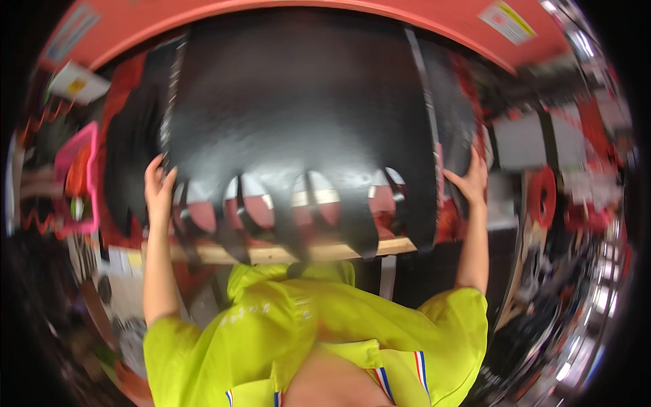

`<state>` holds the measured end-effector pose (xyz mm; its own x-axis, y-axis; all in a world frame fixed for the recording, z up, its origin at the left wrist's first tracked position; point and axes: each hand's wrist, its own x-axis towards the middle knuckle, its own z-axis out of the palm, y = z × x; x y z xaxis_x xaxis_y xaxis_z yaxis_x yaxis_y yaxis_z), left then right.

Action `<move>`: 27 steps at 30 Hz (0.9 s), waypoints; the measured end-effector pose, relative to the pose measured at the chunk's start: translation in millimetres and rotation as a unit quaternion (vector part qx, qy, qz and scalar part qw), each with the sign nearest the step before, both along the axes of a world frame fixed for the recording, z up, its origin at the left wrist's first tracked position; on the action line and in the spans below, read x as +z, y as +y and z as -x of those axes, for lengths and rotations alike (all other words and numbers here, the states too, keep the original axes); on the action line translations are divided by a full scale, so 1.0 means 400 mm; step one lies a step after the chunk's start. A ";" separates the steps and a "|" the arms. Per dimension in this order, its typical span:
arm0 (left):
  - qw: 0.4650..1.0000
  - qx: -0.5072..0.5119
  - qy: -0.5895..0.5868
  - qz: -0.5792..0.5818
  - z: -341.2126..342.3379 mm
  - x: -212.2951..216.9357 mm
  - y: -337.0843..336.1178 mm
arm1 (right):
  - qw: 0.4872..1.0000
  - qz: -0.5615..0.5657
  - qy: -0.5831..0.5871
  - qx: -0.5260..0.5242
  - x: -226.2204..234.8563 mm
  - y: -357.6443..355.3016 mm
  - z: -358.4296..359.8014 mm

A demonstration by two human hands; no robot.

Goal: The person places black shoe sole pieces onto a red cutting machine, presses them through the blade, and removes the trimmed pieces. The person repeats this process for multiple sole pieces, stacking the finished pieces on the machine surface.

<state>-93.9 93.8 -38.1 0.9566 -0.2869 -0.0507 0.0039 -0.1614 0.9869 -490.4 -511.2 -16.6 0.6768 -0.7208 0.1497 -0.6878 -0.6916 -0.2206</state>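
Observation:
A wide black sheet [298, 102], smooth and slightly shiny, lies in front of me with a row of rounded cut-outs along its near edge. Narrow strips between the cut-outs hang toward me and look smeared. My left hand [159, 190] is at the sheet's left edge, thumb and fingers apart. Beyond the right edge, my right hand [472, 178] has its fingers stretched forward and its thumb pointing in toward the sheet. Neither hand shows a closed grip. Through the cut-outs a reddish surface and pale patches show.
A red machine beam [298, 5] curves across the far side. Along the near edge runs a wooden strip [339, 250]. At left stands a pink basket [95, 176] with orange things in it; at right are a red round object [542, 197] and a grey box [522, 142].

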 end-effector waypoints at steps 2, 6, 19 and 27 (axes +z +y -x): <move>0.999 0.007 -0.008 -0.045 0.003 0.003 -0.002 | 0.998 -0.035 0.036 0.026 -0.019 -0.047 0.005; 0.998 0.028 -0.010 -0.047 0.003 0.002 -0.009 | 0.994 -0.060 -0.051 0.076 -0.046 -0.090 0.005; 0.969 0.065 -0.072 -0.227 0.018 0.067 -0.059 | 0.623 -0.647 -0.435 -0.062 0.224 0.218 -0.166; 0.959 0.038 -0.145 -0.241 -0.008 0.044 -0.069 | 0.640 -0.678 -0.355 0.071 0.260 0.584 -0.539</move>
<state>-90.6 66.0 -20.5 0.9677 -0.2262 0.1116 -0.2299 -0.6086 0.7594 -274.9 -277.8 87.3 0.8584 -0.4523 -0.2419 -0.0326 0.4224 -0.9058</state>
